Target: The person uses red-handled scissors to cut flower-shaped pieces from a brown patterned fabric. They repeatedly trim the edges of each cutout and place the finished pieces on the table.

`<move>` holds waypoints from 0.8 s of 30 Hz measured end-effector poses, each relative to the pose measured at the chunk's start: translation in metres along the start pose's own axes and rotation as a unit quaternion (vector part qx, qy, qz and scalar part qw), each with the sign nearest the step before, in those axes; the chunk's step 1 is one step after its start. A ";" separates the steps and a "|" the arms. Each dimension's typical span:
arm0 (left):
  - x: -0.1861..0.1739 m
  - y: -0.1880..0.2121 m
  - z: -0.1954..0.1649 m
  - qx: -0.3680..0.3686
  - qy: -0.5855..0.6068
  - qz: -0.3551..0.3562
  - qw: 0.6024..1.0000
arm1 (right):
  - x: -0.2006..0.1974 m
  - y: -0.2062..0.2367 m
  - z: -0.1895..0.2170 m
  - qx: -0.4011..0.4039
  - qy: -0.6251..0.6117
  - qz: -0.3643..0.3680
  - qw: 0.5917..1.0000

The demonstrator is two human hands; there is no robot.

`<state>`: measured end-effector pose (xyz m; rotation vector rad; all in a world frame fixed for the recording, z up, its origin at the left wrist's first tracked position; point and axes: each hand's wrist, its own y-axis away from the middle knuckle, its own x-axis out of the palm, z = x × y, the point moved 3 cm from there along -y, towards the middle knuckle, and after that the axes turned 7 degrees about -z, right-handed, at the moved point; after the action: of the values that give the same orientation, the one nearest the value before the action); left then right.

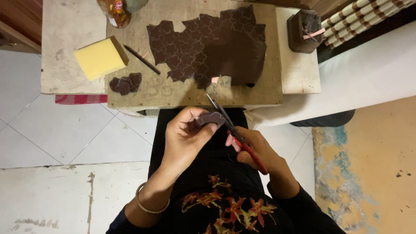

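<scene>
The left hand (186, 136) holds a small dark brown flower-shaped piece (211, 118) in front of the body, just below the near edge of the desk (173, 93). Its grip is closed on this piece, with the thumb on top and the fingers under it. The right hand (255, 149) holds scissors with red handles (236, 136); its grip is closed around the handles, and the dark blades point up and to the left, touching the edge of the small piece.

On the desk lies a big sheet of dark brown material (216, 43) with a pattern of flower outlines; its edge is cut in curves. Left of it lies a thin dark stick (142, 59), then a yellow sponge block (100, 57). Near the sponge is a small pile of cut brown pieces (125, 83). A dark square block (304, 31) stands at the right end of the desk. The left wrist wears a thin bracelet (149, 203).
</scene>
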<state>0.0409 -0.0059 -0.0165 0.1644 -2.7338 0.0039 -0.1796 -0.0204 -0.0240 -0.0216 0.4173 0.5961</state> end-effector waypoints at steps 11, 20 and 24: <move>0.000 0.002 -0.002 -0.014 0.017 -0.002 1.000 | -0.004 -0.001 0.011 0.008 0.001 -0.003 1.000; 0.000 0.006 -0.007 -0.001 -0.023 0.010 1.000 | -0.005 -0.001 0.018 0.012 0.001 0.038 0.999; 0.002 0.008 -0.005 -0.027 -0.012 -0.015 0.999 | -0.001 0.000 0.018 0.004 -0.015 0.046 0.999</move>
<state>0.0401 0.0024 -0.0111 0.1917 -2.7512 -0.0821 -0.1734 -0.0186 -0.0074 0.0133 0.3932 0.6839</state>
